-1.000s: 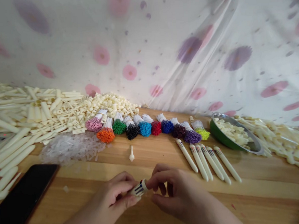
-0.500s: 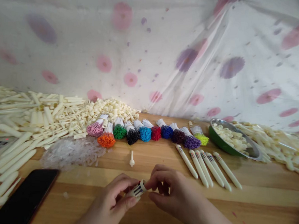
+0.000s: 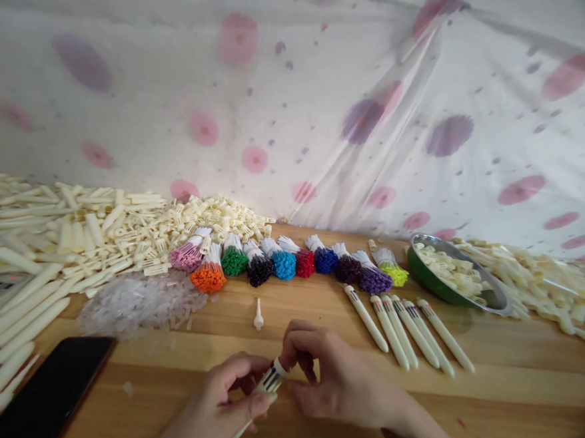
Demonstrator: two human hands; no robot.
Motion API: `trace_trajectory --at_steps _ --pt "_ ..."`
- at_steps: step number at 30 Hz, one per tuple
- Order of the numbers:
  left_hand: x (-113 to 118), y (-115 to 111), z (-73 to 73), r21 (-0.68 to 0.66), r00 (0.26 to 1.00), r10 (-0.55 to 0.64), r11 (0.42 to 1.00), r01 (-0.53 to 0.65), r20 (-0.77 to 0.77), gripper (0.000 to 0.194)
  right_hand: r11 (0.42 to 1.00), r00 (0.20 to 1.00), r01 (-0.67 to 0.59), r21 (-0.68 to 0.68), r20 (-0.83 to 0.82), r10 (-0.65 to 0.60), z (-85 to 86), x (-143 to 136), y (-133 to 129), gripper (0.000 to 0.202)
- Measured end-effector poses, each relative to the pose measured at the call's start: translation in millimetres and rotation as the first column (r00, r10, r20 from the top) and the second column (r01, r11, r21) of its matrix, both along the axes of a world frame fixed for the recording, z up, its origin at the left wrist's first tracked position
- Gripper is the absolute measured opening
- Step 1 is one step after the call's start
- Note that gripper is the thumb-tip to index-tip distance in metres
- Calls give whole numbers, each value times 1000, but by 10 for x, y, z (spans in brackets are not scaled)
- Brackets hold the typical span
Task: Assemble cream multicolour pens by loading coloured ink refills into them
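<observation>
Near the front edge of the wooden table, my left hand point(image 3: 237, 396) is closed around a cream multicolour pen point(image 3: 271, 378), which slants up to the right with dark sliders showing near its top. My right hand point(image 3: 316, 371) has its bent fingertips at the pen's top end, index finger and thumb apart; whether they pinch anything is hidden. A small cream pointed part point(image 3: 258, 315) stands on the table just beyond my hands. Several finished-looking cream pens point(image 3: 398, 332) lie side by side to the right.
Bundles of coloured refills point(image 3: 284, 263) form a row behind. Cream parts point(image 3: 97, 226) and clear pieces point(image 3: 138, 303) lie left, beside a black phone point(image 3: 49, 403). A green bowl point(image 3: 430, 279) and more cream parts point(image 3: 541, 275) lie right.
The pen has tilted more upright in my left hand, and its lower part now shows below. My right hand has shifted slightly left, its fingers still at the pen's top. The view has shifted slightly.
</observation>
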State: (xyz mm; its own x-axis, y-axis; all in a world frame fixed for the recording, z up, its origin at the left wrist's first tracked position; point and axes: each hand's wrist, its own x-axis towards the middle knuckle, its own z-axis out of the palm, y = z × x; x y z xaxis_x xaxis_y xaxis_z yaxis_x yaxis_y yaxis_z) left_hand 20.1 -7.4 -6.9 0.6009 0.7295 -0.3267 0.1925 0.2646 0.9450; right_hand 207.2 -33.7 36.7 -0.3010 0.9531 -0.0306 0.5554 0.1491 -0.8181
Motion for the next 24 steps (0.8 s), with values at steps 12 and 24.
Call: trace_trajectory --at_steps 12,24 --pt "-26 1 -27 -170 994 69 984 -53 87 32 992 999 30 122 -30 -27 -14 -35 -15 26" --pt "-55 29 12 -169 992 117 980 -107 51 42 994 992 72 83 -108 -62 12 21 14 20"
